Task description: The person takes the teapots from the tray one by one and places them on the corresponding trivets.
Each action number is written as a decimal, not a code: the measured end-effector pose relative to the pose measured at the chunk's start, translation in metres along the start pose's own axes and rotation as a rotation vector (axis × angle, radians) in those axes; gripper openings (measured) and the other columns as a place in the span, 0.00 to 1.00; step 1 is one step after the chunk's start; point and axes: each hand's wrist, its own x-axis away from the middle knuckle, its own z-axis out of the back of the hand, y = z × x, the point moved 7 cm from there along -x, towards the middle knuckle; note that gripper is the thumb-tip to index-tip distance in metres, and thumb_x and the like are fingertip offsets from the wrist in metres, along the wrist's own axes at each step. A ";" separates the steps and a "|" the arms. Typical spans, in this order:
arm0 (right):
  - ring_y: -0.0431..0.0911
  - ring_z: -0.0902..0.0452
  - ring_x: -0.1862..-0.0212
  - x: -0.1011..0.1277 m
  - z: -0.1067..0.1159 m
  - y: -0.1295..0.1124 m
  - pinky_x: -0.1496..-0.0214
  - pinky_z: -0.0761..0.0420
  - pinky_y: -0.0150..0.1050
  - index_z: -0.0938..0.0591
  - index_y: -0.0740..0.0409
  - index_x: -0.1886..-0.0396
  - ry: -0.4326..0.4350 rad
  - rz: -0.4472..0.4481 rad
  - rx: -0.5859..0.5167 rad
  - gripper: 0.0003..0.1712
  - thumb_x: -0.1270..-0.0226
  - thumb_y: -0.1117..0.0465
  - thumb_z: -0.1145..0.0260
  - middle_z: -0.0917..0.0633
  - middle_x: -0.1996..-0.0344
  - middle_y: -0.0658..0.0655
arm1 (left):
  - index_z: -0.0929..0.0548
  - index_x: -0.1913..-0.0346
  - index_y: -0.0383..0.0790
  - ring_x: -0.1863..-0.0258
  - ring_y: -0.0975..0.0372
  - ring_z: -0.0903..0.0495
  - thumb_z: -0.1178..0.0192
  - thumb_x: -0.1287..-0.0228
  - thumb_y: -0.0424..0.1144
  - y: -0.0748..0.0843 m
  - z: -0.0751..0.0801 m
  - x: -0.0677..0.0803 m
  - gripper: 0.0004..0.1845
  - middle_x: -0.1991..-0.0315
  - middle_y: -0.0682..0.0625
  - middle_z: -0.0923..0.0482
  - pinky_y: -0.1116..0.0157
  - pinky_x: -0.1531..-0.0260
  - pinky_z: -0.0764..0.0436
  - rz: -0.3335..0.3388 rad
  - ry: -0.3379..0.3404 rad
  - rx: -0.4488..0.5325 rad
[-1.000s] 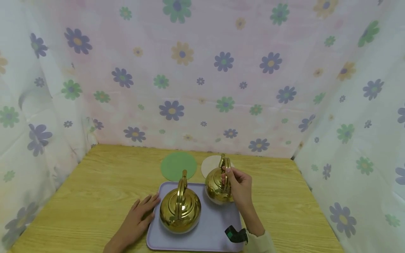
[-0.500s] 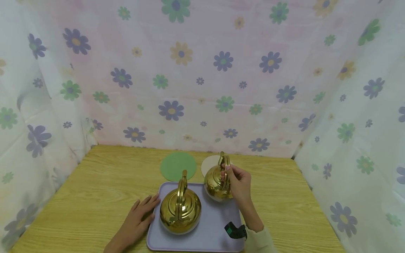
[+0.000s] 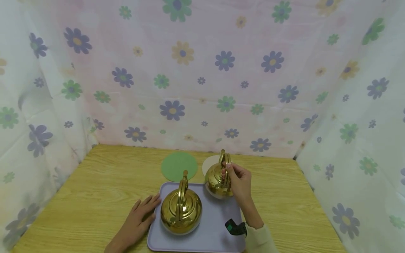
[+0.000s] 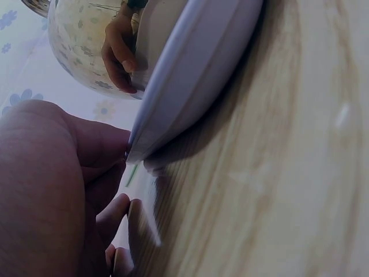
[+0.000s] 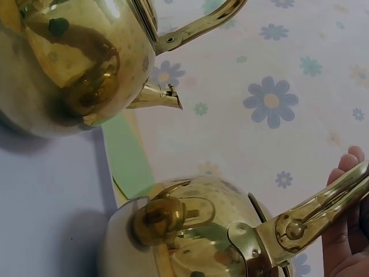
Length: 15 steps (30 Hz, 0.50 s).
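Observation:
My right hand (image 3: 241, 186) grips the arched handle of a shiny gold kettle (image 3: 215, 181). That kettle hangs over the far right part of a lilac tray (image 3: 215, 228), its spout pointing away from me. In the right wrist view, fingers (image 5: 346, 164) wrap the held kettle's handle (image 5: 311, 222). A second, similar gold kettle (image 3: 171, 214) stands on the left of the tray, handle upright. My left hand (image 3: 136, 219) lies beside the tray with fingers extended. In the left wrist view its thumb touches the tray rim (image 4: 155, 104), and other fingertips are on the table.
Behind the tray, a green round mat (image 3: 179, 166) and a cream round mat (image 3: 207, 163) lie on the wooden table (image 3: 110, 175). The held kettle partly covers the cream one. Flower-printed cloth (image 3: 196, 70) encloses the back and both sides.
The right hand's kettle has risen slightly and shifted a little away from me. My left hand, the tray and the other kettle have stayed in place.

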 end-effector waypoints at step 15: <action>0.42 0.15 0.71 -0.011 0.000 0.006 0.67 0.14 0.33 0.17 0.80 0.50 0.004 -0.013 -0.011 0.21 0.23 0.61 0.38 0.12 0.71 0.60 | 0.19 0.35 0.38 0.26 0.74 0.40 0.35 0.36 0.32 0.000 0.000 0.000 0.25 0.33 0.46 0.22 0.77 0.26 0.62 -0.008 0.005 -0.006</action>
